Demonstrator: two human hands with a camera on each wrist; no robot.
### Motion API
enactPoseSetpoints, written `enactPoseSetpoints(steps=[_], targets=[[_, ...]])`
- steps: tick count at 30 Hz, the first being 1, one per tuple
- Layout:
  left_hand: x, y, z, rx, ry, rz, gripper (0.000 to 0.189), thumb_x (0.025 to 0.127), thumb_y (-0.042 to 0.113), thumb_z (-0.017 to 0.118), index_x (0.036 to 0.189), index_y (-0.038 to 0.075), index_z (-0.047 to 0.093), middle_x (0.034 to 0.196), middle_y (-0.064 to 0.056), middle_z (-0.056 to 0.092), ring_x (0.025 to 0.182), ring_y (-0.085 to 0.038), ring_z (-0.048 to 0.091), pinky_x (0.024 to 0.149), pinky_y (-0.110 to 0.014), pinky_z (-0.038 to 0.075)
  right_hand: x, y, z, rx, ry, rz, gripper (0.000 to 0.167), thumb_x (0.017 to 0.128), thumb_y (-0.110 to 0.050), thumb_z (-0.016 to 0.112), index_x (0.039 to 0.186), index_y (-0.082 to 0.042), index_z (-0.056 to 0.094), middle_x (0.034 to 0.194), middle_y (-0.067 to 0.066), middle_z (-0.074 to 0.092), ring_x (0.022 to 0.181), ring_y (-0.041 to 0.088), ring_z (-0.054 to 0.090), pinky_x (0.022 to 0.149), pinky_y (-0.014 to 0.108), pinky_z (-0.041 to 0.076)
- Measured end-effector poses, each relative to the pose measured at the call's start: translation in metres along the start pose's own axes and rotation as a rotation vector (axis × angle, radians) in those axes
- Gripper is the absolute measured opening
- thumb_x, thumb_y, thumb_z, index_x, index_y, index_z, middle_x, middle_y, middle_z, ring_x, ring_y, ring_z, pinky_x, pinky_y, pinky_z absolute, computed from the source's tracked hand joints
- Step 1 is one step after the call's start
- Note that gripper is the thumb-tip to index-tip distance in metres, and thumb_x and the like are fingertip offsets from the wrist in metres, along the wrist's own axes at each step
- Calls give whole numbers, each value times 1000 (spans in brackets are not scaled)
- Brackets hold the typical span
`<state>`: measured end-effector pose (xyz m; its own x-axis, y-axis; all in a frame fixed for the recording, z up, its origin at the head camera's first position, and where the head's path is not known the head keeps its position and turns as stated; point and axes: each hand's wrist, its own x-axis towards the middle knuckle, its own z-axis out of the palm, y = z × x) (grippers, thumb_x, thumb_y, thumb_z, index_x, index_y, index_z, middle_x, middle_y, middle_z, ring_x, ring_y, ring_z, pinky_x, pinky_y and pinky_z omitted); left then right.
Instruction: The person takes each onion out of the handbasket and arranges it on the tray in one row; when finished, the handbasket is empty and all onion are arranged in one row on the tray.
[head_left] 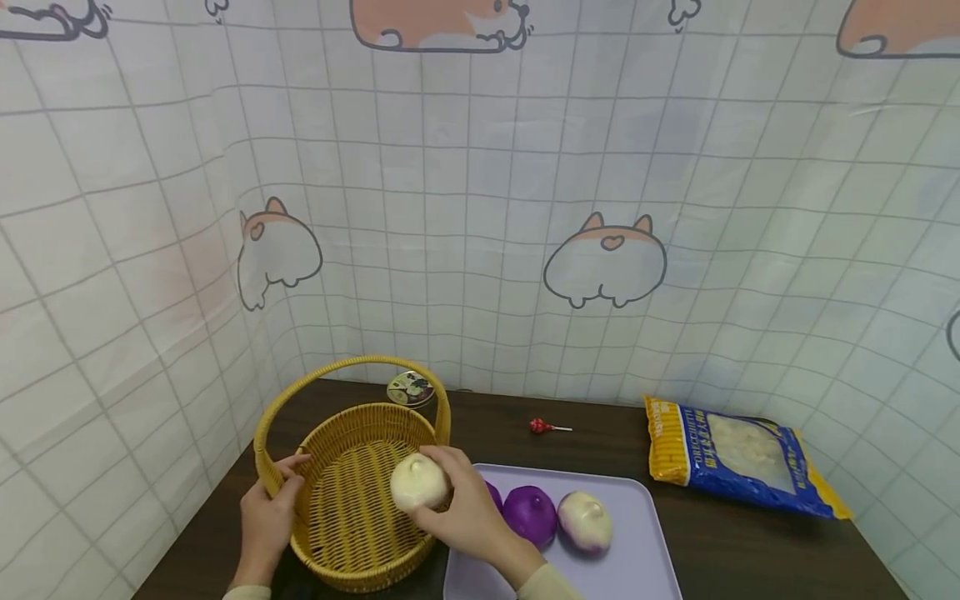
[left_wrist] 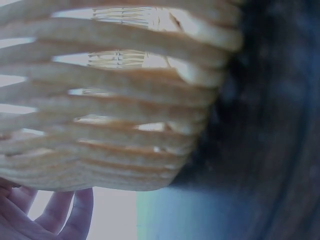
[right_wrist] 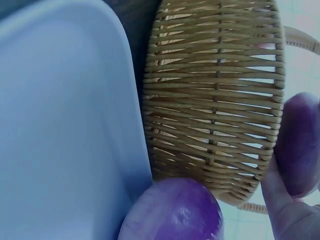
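My right hand (head_left: 472, 508) grips a turnip (head_left: 415, 482), white on top with a small nub, over the right side of a yellow wicker basket (head_left: 358, 579). From below, in the right wrist view, the held turnip (right_wrist: 299, 150) shows its purple side beside the basket rim. At the basket's left, by the foot of its arched handle (head_left: 341, 363), my left hand (head_left: 268, 515) holds the rim. The left wrist view has fingers (left_wrist: 77, 215) at the woven wall. The basket's visible floor is bare weave.
A lilac tray (head_left: 633, 542) right of the basket bears another white-and-purple turnip (head_left: 585, 521) and purple bulbs (head_left: 529, 515), one partly hidden by my right hand. Behind are a round tin (head_left: 409, 388), a red lollipop (head_left: 540, 426) and a blue-yellow pasta bag (head_left: 742, 458).
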<state>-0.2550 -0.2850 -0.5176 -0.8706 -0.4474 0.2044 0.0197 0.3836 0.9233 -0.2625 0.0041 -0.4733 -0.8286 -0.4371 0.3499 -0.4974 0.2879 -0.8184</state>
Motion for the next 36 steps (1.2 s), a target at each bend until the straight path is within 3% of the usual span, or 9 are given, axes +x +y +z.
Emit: enactPoseSetpoints(steps=[7,13,28,36], targets=[[0,-1,1,2,17,14,21,100,22,51,94,4,58,125,-6,66,122,-23,54,80,-15,39,-15,-1,-9,5,40,-27,69,78,-20,77,140,-28,47,137,2,46,115,20,54,86,30,50],[0,-3,2,1,25,19,21,101,22,51,94,3,57,124,-7,66,121,-23,54,80,-16,39,-27,2,-22,-38,88,-49,71,75,-11,76,140,-21,48,136,3,44,118,21,52,93,35,49],[-1,-1,1,19,15,20,24,101,24,49,97,2,58,126,-6,66,121,-22,54,76,-19,38,-56,17,-69,-94,239,41,77,69,-3,80,135,-29,51,137,-4,44,118,15,53,95,37,47],[0,-1,2,12,10,17,24,101,24,49,96,3,58,126,-6,65,122,-23,53,81,-24,40,-73,21,-93,-76,311,37,77,68,4,80,135,-20,52,136,4,45,114,22,54,90,31,51]])
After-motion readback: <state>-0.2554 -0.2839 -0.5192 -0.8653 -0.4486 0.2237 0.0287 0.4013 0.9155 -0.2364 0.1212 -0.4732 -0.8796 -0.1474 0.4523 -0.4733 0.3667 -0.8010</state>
